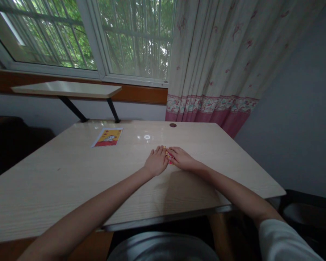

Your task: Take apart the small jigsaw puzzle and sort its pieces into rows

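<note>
Both my hands meet at the middle of the table, over a small flat colourful thing [169,155] in pink, red and yellow. My hands hide most of it, so I cannot make out its kind. My left hand [157,161] lies palm down at its left side, fingers stretched forward, its fingertips at the thing's edge. From the right, my right hand [182,158] rests on it with fingers extended and thumb apart; the coloured surface shows between them. To the left lies a picture sheet [108,137] with a spotted animal on yellow and red.
The light wooden table [70,174] has a round brown cable hole [173,125] near its back edge. A raised shelf [67,88] on black supports stands at the back left. Behind are a barred window [136,40] and a floral curtain [217,65].
</note>
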A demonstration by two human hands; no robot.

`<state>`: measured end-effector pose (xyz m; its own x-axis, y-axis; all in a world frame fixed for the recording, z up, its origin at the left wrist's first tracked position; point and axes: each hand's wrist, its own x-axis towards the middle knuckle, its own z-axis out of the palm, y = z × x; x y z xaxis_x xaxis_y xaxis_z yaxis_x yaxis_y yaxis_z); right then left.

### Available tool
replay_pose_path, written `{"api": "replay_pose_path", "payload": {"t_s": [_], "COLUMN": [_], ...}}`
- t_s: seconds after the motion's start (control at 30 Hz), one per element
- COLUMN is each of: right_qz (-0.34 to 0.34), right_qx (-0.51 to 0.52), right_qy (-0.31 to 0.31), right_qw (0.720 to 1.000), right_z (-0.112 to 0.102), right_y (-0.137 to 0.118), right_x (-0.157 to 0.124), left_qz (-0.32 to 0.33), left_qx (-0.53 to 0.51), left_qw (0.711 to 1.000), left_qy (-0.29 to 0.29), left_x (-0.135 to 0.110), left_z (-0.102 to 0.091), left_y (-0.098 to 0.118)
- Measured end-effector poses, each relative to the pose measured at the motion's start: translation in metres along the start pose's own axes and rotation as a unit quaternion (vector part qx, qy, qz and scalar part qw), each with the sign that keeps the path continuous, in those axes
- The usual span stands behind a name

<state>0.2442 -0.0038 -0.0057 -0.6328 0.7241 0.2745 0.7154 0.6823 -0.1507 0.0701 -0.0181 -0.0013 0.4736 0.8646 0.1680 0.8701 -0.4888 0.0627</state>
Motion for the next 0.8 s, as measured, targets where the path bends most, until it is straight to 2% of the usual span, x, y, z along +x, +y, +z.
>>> {"api": "replay_pose_path", "payload": {"t_s": [0.27, 0.43, 0.53, 0.63, 0.73, 0.8], "right_qz": [0.02, 0.01, 0.007, 0.01, 0.016, 0.02], "right_qx": [0.036, 0.054, 0.067, 0.075, 0.078, 0.082], "right_qy": [0.005, 0.007, 0.01, 0.014, 0.005, -0.001], "right_qw": [0.999, 0.998, 0.998, 0.997, 0.997, 0.996], "right_z": [0.001, -0.002, -0.003, -0.004, -0.006, -0.008], "right_y": [0.003, 0.004, 0.005, 0.005, 0.003, 0.002], "right_x": [-0.002, -0.004, -0.006, -0.005, -0.005, -0.005], "left_qz": [0.009, 0.032, 0.014, -0.03, -0.062, -0.099], "left_qx": [-0.019, -0.076, -0.092, -0.08, -0.069, -0.016], "left_qw": [1.0, 0.995, 0.993, 0.991, 0.99, 0.99], "left_qy": [0.023, 0.056, 0.074, 0.101, 0.102, 0.101], "left_x": [0.0, 0.001, 0.002, 0.004, 0.007, 0.007], "left_z": [-0.001, -0.004, -0.009, -0.015, -0.025, -0.032], "left_y": [-0.003, -0.006, -0.012, -0.029, -0.056, -0.076]}}
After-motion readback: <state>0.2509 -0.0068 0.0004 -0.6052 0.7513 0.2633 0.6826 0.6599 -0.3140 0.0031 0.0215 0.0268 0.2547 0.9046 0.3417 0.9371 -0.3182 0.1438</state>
